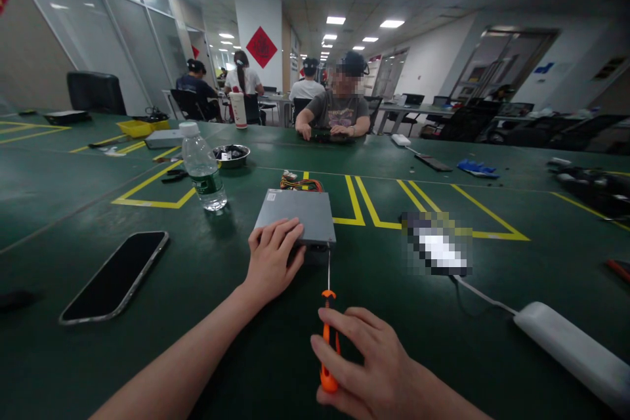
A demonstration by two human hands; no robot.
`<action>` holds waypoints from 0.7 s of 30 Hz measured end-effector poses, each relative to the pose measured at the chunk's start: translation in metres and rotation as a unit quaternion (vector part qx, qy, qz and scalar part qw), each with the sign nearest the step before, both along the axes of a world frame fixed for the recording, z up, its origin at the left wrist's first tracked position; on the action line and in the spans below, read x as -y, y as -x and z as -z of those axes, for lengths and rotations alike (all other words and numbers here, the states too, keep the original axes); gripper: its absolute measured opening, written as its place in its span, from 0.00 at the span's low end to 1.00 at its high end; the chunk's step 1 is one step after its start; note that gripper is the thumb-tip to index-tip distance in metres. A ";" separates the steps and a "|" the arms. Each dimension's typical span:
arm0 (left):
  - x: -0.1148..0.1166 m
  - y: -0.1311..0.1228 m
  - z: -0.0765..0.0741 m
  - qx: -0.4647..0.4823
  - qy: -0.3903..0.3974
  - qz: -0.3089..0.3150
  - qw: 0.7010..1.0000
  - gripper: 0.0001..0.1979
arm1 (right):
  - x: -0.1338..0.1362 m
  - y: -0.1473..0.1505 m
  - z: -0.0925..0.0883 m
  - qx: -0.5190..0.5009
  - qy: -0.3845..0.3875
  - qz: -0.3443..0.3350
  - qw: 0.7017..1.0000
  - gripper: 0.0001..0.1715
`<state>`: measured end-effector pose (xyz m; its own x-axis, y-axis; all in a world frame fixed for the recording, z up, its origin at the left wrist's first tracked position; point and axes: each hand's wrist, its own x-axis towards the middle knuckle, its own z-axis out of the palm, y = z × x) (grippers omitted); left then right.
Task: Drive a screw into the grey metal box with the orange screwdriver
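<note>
A grey metal computer power supply (308,213) lies flat on the green table in front of me, its bundle of coloured cables (302,184) at the far side. My left hand (275,256) grips its near left corner, fingers across the top and thumb against the front face. In my right hand (367,361) is an orange and black screwdriver (329,367), held by the handle between fingers and thumb. Its shaft points away from me, with the tip at the front face near the right corner. Whether the tip sits in a screw is too small to tell.
A water bottle (204,177) and a metal bowl (231,155) stand behind on the left. One phone (115,279) lies left, another, blurred phone (436,246) right, near a white power strip (571,348). Across the table a person (339,111) handles a dark object.
</note>
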<state>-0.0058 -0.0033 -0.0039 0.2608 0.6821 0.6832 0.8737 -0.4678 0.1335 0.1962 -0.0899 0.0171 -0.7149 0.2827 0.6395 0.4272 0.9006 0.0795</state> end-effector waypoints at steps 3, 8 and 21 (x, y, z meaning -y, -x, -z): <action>0.000 0.000 -0.001 -0.001 0.004 0.000 1.000 0.16 | 0.000 -0.001 0.003 -0.039 -0.003 -0.008 0.999 0.17; 0.001 0.001 -0.001 0.001 0.002 0.002 1.000 0.17 | -0.001 -0.002 0.009 -0.071 0.032 -0.004 0.997 0.21; 0.000 0.000 -0.001 -0.003 -0.002 0.002 1.000 0.16 | 0.000 0.004 0.004 -0.051 0.012 0.001 0.999 0.15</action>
